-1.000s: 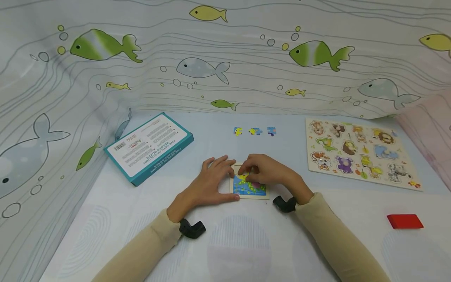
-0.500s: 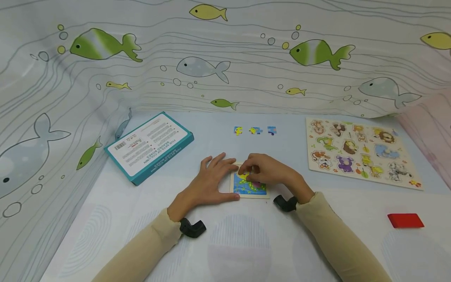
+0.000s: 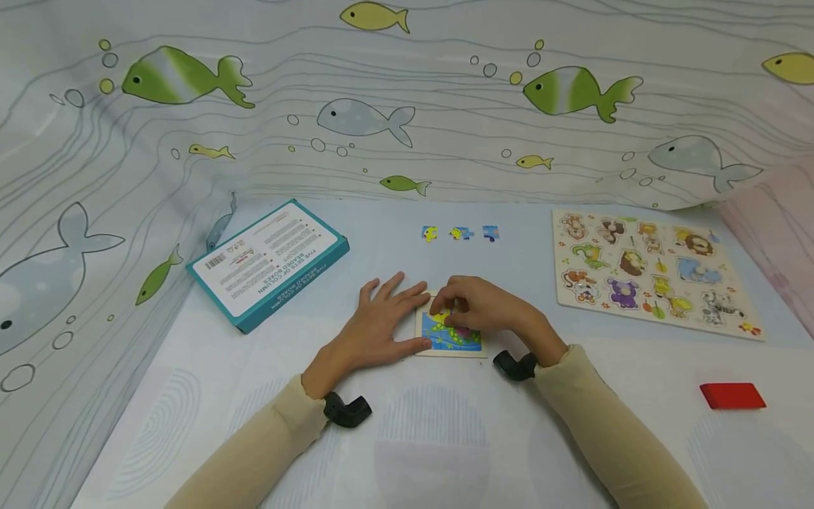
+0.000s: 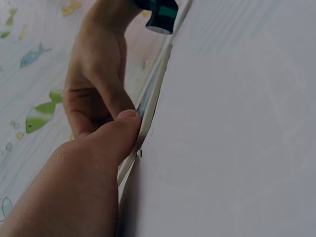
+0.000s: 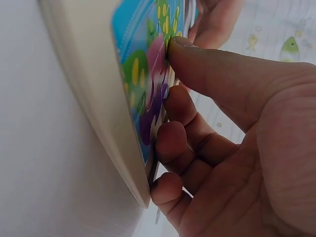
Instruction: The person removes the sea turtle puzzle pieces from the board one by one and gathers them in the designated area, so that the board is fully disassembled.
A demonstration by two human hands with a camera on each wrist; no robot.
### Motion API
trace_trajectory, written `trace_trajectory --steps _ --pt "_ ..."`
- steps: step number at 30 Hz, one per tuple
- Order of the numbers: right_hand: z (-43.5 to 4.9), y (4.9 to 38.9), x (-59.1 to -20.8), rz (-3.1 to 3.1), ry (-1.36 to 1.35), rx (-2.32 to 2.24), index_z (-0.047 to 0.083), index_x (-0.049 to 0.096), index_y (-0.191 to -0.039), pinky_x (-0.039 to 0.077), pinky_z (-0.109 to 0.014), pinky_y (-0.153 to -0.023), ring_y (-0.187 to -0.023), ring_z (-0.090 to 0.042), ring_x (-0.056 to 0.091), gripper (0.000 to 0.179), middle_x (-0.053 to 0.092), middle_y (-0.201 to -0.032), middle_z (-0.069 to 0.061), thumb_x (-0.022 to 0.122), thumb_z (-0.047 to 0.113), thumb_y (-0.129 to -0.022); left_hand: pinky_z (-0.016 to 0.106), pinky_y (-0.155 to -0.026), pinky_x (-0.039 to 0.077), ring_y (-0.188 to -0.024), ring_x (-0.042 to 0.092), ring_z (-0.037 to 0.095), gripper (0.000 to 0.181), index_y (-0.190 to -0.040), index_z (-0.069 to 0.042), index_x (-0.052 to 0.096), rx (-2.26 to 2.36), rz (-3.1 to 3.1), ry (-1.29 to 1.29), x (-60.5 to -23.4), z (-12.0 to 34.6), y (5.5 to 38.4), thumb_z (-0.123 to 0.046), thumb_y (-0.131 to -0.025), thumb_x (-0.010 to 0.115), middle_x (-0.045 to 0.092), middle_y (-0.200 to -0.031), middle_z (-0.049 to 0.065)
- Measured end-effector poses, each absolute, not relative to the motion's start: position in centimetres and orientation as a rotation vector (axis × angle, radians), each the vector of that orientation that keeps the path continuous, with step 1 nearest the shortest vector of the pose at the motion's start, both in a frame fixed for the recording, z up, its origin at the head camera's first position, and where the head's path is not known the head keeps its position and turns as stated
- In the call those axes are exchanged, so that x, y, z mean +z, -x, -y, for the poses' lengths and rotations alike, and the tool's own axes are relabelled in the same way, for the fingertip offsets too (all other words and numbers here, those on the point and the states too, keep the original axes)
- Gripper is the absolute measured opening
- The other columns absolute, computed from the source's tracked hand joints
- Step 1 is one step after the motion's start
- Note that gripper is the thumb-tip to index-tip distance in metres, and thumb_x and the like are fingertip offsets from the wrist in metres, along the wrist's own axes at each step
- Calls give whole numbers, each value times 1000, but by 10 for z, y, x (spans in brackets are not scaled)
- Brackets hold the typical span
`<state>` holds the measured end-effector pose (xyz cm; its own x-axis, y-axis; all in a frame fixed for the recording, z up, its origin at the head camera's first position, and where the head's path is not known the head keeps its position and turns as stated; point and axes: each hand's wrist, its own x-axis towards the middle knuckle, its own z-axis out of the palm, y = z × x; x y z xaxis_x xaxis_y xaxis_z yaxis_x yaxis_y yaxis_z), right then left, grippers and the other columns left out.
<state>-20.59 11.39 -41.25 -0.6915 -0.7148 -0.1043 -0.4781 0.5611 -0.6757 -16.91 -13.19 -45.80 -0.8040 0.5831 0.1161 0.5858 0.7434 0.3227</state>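
A small jigsaw puzzle (image 3: 453, 342) with a sea picture lies in a pale wooden frame (image 3: 458, 355) at the middle of the table. My left hand (image 3: 375, 329) spreads along its left side, fingers fairly straight, thumb on the near left corner and a fingertip at the far edge. Over the upper part of the picture, my right hand (image 3: 480, 305) curls its thumb and fingers about a yellow puzzle piece (image 3: 439, 319), mostly hidden. In the right wrist view the thumb (image 5: 207, 64) touches the picture's surface, with other fingertips along the frame's edge.
Beyond the frame lie three loose puzzle pieces (image 3: 461, 233) in a row. A teal and white box (image 3: 270, 265) stands back left, and an animal peg board (image 3: 649, 276) lies back right. A red block (image 3: 733, 396) is at the right. A fish-print curtain (image 3: 369, 71) hangs behind.
Both hands stay almost where they were on the puzzle. The left thumb has shifted slightly at the frame's near corner. The whole scene drifts a little upward in the view.
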Motion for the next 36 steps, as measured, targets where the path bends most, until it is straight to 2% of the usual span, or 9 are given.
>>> trace_trajectory --steps 9,16,36 --pt "-113 207 -413 -2431 977 -881 15 76 -110 48 -27 -76 -83 -15 54 21 64 -99 -2 72 7 -91 62 -120 14 -156 22 32 75 -151 -27 50 -557 2891 966 -458 133 170 -67 -88 61 42 -160 1" --pt "-112 207 -412 -2433 971 -868 15 76 -109 48 -27 -76 -82 -15 53 20 63 -98 -2 73 7 -91 61 -119 16 -152 28 31 75 -148 -26 54 -581 2863 953 -461 133 171 -67 -86 63 49 -150 1" --pt "-112 206 -412 -2423 975 -904 16 76 -106 48 -27 -75 -82 -15 54 20 64 -98 -2 74 5 -89 60 -119 16 -150 30 29 75 -147 -24 54 -599 2851 972 -461 132 171 -66 -86 66 50 -148 0"
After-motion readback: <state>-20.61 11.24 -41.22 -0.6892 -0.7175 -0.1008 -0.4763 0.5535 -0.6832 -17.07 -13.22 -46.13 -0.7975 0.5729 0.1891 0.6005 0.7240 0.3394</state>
